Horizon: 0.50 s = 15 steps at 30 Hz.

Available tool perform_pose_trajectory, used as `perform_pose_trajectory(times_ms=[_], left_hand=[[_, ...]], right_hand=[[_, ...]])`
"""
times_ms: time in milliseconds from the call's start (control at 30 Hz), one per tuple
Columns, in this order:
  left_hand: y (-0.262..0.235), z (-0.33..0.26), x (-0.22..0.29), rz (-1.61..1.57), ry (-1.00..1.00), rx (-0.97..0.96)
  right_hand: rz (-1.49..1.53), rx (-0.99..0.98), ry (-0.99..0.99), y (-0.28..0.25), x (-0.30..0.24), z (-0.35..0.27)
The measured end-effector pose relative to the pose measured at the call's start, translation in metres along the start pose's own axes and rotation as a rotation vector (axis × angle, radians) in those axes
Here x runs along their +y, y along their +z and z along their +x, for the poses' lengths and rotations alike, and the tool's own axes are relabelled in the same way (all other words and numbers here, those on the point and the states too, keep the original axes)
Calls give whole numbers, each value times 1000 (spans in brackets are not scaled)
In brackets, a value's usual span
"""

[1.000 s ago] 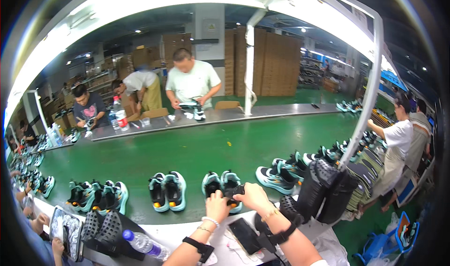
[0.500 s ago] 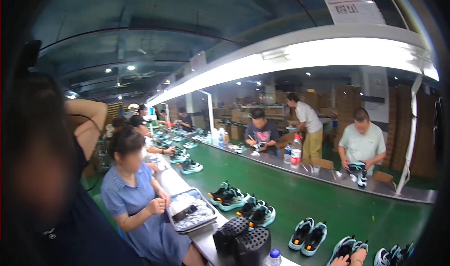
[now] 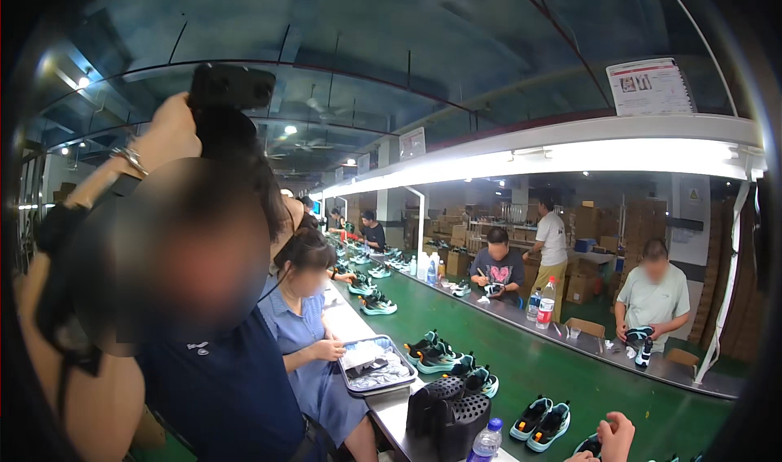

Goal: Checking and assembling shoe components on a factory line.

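At the lower right edge, my right hand [image 3: 616, 437] is raised above the green bench, fingers loosely bent and apart, with nothing visible in it. My left hand [image 3: 582, 457] shows only as a sliver at the bottom edge, its fingers mostly cut off. Between and just behind the hands is part of a black and mint sneaker [image 3: 588, 443]. To the left of them stands a pair of black and mint sneakers [image 3: 541, 424] with orange tabs. More such sneakers [image 3: 440, 354] sit farther along the bench.
A person in dark clothes [image 3: 220, 389] stands close at left, arms raised to the head. Beyond sits a person in a blue dress [image 3: 305, 332] by a metal tray [image 3: 377, 364]. Black perforated clogs [image 3: 460, 417] and a purple-capped bottle [image 3: 486, 442] are nearby. Several people work across the green bench [image 3: 505, 340].
The view has swung left and up, so the bench sits lower and farther right. My right hand has lifted off the sneaker. The person at left now fills more of the view.
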<state>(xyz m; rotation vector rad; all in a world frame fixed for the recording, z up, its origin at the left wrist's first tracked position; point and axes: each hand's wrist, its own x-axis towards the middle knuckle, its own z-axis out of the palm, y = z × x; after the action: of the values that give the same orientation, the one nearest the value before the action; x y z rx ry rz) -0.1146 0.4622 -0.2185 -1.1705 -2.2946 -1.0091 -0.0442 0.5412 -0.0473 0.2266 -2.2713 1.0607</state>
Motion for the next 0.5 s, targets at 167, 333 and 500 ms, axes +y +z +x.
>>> perform_pose_trajectory(times_ms=[167, 333, 500], left_hand=[[-85, -51, 42, -238, -30, -104], [-124, -90, 78, -500, -309, -139], [-115, -89, 115, -542, -345, -299]], right_hand=[[363, -163, -38, -38, -68, -23], [517, -454, -145, -52, -98, -57], [421, -563, -121, -110, -114, -100]])
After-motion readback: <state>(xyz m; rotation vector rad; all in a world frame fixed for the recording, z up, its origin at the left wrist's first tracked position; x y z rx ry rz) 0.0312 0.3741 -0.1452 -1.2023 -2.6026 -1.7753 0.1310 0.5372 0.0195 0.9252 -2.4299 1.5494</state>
